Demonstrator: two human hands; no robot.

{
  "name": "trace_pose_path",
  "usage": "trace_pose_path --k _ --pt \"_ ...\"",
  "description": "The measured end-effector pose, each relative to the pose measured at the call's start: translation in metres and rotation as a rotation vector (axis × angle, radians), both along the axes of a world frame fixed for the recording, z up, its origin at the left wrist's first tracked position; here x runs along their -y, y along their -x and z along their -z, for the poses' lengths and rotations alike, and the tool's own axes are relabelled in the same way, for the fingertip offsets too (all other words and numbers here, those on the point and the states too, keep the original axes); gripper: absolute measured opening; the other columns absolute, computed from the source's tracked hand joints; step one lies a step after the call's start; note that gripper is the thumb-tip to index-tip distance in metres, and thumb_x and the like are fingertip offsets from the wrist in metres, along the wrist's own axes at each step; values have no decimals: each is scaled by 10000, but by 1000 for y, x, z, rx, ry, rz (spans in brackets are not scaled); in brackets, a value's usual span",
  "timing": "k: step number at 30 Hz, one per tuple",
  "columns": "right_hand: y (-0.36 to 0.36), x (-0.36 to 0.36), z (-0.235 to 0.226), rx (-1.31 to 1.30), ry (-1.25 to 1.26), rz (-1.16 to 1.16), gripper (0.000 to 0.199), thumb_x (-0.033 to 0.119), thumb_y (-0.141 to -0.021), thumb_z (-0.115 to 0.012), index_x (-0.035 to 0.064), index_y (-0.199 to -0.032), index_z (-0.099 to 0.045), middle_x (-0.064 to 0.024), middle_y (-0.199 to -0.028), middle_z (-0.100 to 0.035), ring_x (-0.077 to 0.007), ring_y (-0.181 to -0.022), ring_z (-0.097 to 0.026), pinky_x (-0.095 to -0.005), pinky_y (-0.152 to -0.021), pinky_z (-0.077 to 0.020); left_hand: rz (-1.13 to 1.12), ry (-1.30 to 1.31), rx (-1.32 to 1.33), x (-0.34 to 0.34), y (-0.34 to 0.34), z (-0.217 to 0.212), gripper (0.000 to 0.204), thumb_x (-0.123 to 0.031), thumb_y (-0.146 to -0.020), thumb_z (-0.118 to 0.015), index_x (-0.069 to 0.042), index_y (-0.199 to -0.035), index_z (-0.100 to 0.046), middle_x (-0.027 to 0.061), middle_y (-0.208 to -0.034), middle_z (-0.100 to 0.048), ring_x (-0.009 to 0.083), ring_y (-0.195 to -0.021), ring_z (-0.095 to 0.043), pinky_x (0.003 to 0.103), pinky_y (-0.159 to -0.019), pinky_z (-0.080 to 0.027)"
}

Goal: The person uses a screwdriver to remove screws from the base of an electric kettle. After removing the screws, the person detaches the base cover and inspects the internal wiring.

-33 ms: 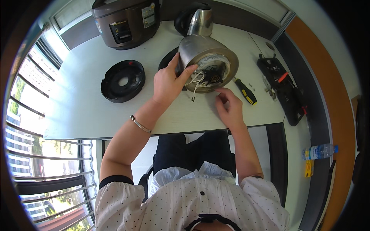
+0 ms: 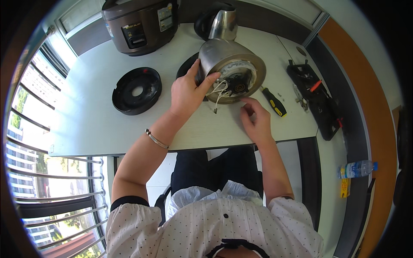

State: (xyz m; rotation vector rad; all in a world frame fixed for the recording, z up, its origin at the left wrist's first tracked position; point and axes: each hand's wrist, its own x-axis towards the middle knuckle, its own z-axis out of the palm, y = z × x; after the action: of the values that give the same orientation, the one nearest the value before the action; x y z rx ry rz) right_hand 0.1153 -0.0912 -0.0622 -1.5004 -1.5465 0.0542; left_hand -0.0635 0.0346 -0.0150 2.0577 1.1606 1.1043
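A metal electric kettle (image 2: 223,49) lies tilted on the table, its open underside turned toward me. Inside the underside are a round black connector (image 2: 239,87) and pale wires (image 2: 218,91), one end hanging past the rim. My left hand (image 2: 187,90) grips the kettle's left side, thumb at the edge of the opening. Just below the rim is my right hand (image 2: 257,121), fingers loosely curled; its index fingertip is at the rim and nothing shows in its grasp. A black curved part (image 2: 186,66) shows partly behind my left hand.
To the left lies a round black base cover (image 2: 137,91). A yellow-and-black screwdriver (image 2: 274,102) and small metal parts (image 2: 300,98) lie right, near an open black tool case (image 2: 316,101). Behind stand a rice cooker (image 2: 142,30) and another kettle (image 2: 223,25). A bottle (image 2: 358,169) is far right.
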Motion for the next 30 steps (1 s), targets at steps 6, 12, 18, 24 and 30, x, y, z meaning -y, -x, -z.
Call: trace_pose_path --k 6,12,18,24,30 --pt "6 4 -4 -45 65 -20 420 15 -792 -626 75 -1206 -584 -78 -743 -615 -186 -579 -598 -302 -556 -507 3 16 20 1 -1 0 792 -566 -801 -662 30 -1302 -518 147 -595 -610 275 -567 -633 356 -550 -473" --pt "8 5 -5 -30 29 12 451 17 -790 -632 46 -1233 -557 -69 -754 -616 -166 -574 -594 -284 -545 -501 14 34 17 1 -1 0 794 -549 -800 -674 30 -1317 -503 110 -523 -568 217 -470 -575 328 -486 -430" --pt "8 8 -4 -138 -13 36 535 10 -791 -636 28 -1303 -484 -60 -770 -621 -151 -570 -588 -269 -532 -492 38 64 59 2 -1 0 797 -520 -786 -702 31 -1323 -494 104 -522 -565 199 -462 -560 315 -484 -427" --pt "6 10 -10 -154 36 -20 648 16 -789 -647 44 -1391 -408 -83 -872 -630 -150 -580 -590 -273 -567 -502 51 40 62 0 -2 4 796 -459 -762 -753 38 -1324 -489 83 -512 -548 141 -452 -510 289 -477 -410" --pt "5 14 -15 -180 120 -98 713 11 -778 -650 66 -1432 -371 -79 -932 -631 -138 -620 -586 -258 -605 -494 76 61 139 -5 -2 13 720 -408 -820 -721 10 -1353 -477 77 -554 -583 73 -502 -479 253 -506 -415"
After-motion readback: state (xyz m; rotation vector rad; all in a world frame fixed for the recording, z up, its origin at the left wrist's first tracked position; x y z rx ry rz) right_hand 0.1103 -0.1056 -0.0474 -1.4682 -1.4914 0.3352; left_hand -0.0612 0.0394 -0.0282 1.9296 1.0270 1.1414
